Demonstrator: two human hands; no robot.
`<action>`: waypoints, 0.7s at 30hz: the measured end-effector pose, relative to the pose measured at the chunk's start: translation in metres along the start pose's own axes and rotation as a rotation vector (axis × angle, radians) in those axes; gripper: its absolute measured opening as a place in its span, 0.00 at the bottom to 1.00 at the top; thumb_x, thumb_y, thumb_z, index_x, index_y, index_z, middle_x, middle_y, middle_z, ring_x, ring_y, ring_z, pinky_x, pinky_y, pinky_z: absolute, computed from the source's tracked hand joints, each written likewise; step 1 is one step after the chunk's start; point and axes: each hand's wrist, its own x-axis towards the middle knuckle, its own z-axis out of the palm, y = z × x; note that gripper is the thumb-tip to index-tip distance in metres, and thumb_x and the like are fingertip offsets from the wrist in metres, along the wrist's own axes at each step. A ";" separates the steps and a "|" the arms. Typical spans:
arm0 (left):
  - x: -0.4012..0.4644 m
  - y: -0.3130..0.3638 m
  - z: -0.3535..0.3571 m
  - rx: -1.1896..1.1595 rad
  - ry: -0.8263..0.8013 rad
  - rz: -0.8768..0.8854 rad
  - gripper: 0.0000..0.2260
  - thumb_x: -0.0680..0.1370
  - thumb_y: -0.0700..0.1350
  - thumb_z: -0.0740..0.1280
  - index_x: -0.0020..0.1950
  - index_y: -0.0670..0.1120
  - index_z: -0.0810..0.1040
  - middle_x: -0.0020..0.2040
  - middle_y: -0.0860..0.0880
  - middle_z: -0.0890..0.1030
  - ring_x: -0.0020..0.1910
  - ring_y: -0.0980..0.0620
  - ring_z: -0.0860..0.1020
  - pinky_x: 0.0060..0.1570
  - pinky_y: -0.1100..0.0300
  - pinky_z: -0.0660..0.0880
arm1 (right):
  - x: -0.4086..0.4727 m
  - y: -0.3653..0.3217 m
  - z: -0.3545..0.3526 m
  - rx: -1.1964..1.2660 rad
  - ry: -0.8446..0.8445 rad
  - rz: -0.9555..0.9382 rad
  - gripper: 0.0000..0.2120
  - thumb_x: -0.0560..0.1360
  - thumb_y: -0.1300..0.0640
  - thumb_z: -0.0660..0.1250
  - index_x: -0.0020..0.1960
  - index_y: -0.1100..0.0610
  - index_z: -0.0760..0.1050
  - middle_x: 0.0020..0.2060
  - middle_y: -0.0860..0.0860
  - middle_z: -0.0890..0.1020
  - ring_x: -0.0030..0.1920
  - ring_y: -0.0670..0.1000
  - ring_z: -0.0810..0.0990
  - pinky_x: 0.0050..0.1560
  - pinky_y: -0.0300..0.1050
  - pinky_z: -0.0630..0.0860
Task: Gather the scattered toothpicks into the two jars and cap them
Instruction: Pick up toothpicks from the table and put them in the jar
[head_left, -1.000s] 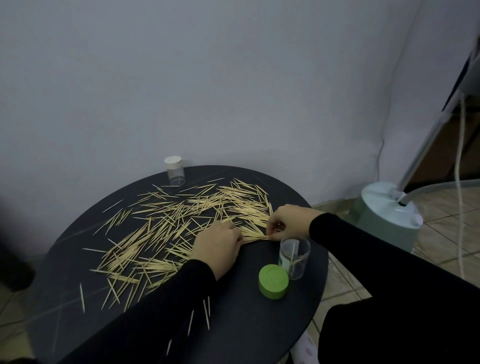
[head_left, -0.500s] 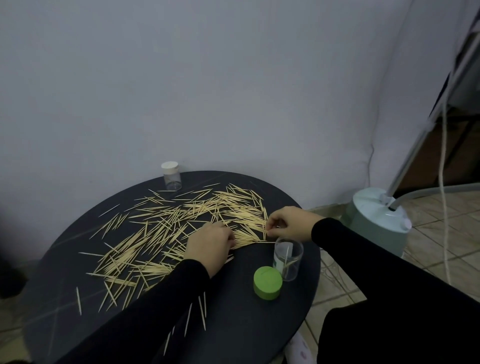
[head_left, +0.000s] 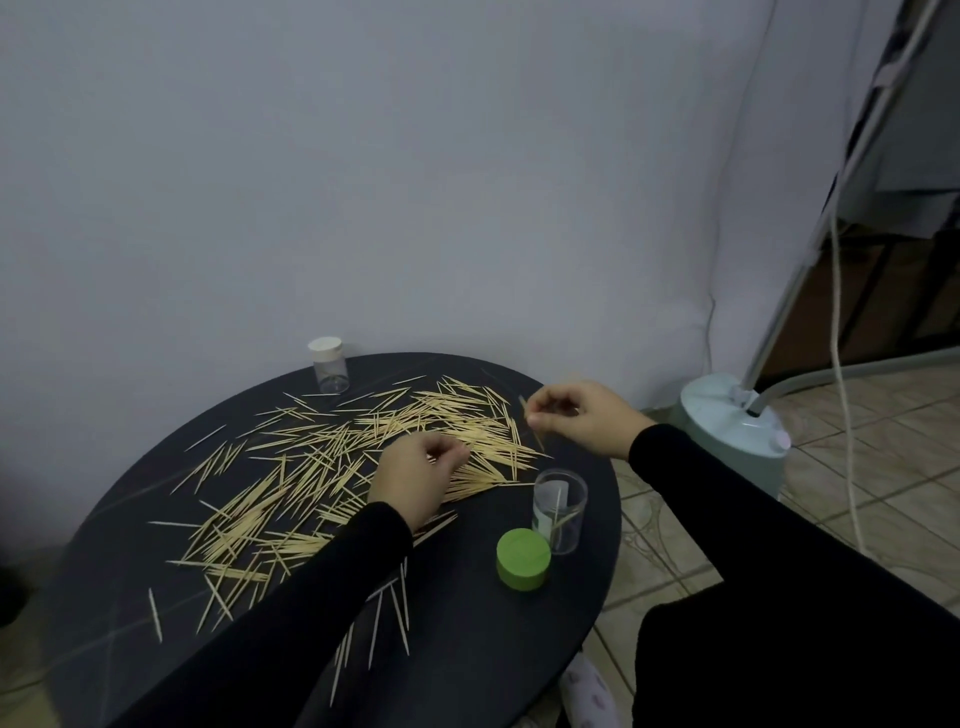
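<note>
Head view: round dark table (head_left: 156, 597) fills lower left of frame; toothpicks (head_left: 322, 467) scattered across its middle, a few strays toward the bottom edge.
Open jar (head_left: 560, 512): lower right of centre, a few picks already inside, standing slanted.
Green cap (head_left: 523, 559): just beside the open jar, below and left of it, off the jar.
Second jar (head_left: 328, 365): upper left of the table, white cap on; contents too small to tell.
Right hand (head_left: 576, 415): raised above the pile's right edge; thumb and fingers pinch a toothpick (head_left: 532, 422), tip slanting down.
Left hand (head_left: 415, 480): knuckles up, fingers curled on the pile; whether I hold picks I cannot tell.
Step, my judgement: carry the pinched pick to the open jar.
Technique: turn it near upright, point down, centre over the mouth before letting go.
Progress: early; most picks are not yet gathered.
</note>
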 end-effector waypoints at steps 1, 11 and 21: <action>-0.001 0.005 0.000 -0.083 0.016 0.005 0.04 0.77 0.48 0.68 0.47 0.50 0.80 0.43 0.55 0.80 0.44 0.57 0.77 0.49 0.60 0.74 | -0.002 0.000 -0.003 0.045 0.013 -0.014 0.04 0.76 0.56 0.68 0.45 0.47 0.77 0.39 0.43 0.79 0.41 0.41 0.77 0.45 0.31 0.71; -0.019 0.053 0.027 -0.768 -0.053 -0.027 0.03 0.77 0.42 0.67 0.49 0.47 0.80 0.43 0.50 0.80 0.40 0.58 0.76 0.39 0.68 0.72 | -0.008 0.003 -0.021 0.087 -0.270 0.017 0.03 0.72 0.54 0.72 0.41 0.47 0.80 0.37 0.44 0.83 0.44 0.45 0.80 0.59 0.49 0.74; -0.022 0.041 0.052 -0.752 -0.130 -0.020 0.04 0.77 0.40 0.68 0.49 0.45 0.82 0.45 0.48 0.83 0.44 0.57 0.80 0.40 0.69 0.75 | -0.012 0.006 -0.028 -0.119 -0.370 0.125 0.02 0.71 0.48 0.73 0.44 0.44 0.81 0.40 0.42 0.83 0.46 0.45 0.79 0.62 0.53 0.73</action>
